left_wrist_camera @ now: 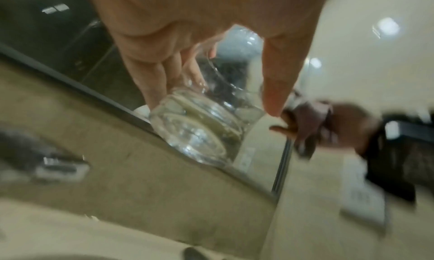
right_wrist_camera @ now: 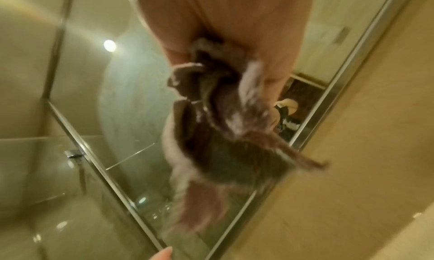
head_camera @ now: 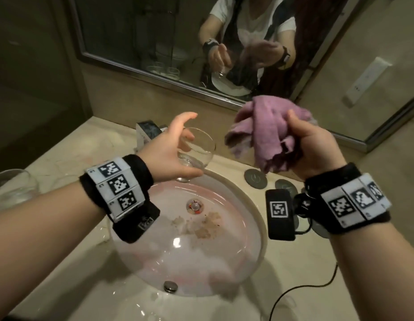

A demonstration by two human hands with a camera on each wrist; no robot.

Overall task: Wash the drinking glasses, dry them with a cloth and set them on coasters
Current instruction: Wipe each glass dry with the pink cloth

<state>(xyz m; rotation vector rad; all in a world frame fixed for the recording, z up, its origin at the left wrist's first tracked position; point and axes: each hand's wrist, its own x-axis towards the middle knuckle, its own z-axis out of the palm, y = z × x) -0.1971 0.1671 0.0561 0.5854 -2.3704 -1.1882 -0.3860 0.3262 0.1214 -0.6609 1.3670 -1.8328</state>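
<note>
Tilting toward the right, a clear stemless drinking glass (head_camera: 196, 150) is in the air above the far rim of the round sink (head_camera: 262, 230), held by the left hand (head_camera: 171, 147). The fingers (head_camera: 186, 136) of this hand are curled around the side and the thick base of the glass, and the thumb sits under the base; the index finger is lifted and does not touch it. In the left wrist view the glass (left_wrist_camera: 202, 132) is blurred, but the fingers (left_wrist_camera: 155, 78) are seen pressed along its wall.

Just beside it on the right, without touching, a pink cloth (head_camera: 268, 130) is bunched in the right hand (head_camera: 317, 144). The fingers here are clamped on the cloth, and loose folds hang out to the left and below. The right wrist view shows the same cloth (right_wrist_camera: 223, 126), blurred, coming out from the closed palm.

The sink basin holds some brownish dirt near the drain (head_camera: 195, 206). To the right of the sink, on the beige stone surface (head_camera: 62, 156), there are round grey coasters (head_camera: 255, 178), partly hidden by the right wrist band. A second glass (head_camera: 14, 186) stands on the surface at the left edge. Behind, a mirror (head_camera: 132, 38) with a metal frame reflects the person and more glasses. A black cable (head_camera: 301, 295) lies on the surface at the right.
</note>
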